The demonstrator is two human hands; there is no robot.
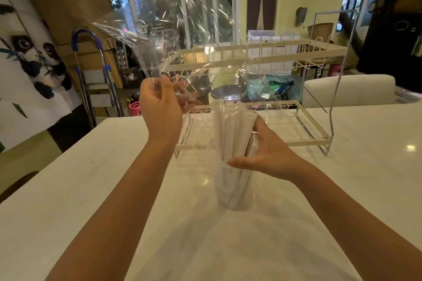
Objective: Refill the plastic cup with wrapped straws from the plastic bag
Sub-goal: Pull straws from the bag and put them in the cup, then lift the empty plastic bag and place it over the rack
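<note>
A clear plastic cup (230, 187) stands upright on the white table (342, 189), filled with white wrapped straws (230, 134) that rise well above its rim. My right hand (267, 155) wraps around the straws just above the cup, thumb in front. My left hand (162, 107) is raised to the left and pinches the lower edge of a clear plastic bag (178, 29). The bag billows upward above the cup and looks empty; its right side drapes toward the straw tops.
A white two-tier wire rack (255, 55) stands on the table right behind the cup, with a shiny metal lid (228, 93) seen through it. A folding ladder (96, 75) and cardboard boxes are off the table at the left. A white chair back (349, 89) is behind at right.
</note>
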